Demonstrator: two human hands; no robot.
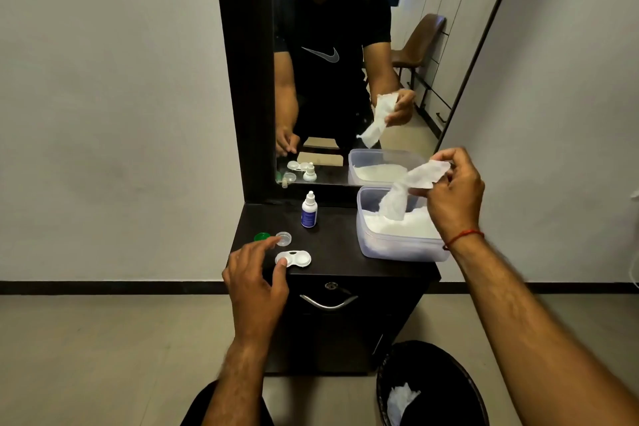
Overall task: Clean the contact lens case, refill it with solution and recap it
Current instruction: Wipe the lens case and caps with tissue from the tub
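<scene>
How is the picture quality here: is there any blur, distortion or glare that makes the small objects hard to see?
Head view: wide-angle lens bends the floor line and walls outward at the edges; light is soft and dim, without harsh glare; the lens case and solution bottle on the dark cabinet top are small but readable; the tissue in the right hand looks slightly soft.

The light is soft, even and rather dim, with no strong source in sight. The pale wall [103, 97] falls darker toward 9 and 3 o'clock. The dark cabinet top [332, 252] carries a faint sheen. Shadows are weak and diffuse. The wide-angle lens bends straight lines at the edges, as on the mirror frame [484, 45] at 1 o'clock. Focus is slightly soft everywhere.
</scene>
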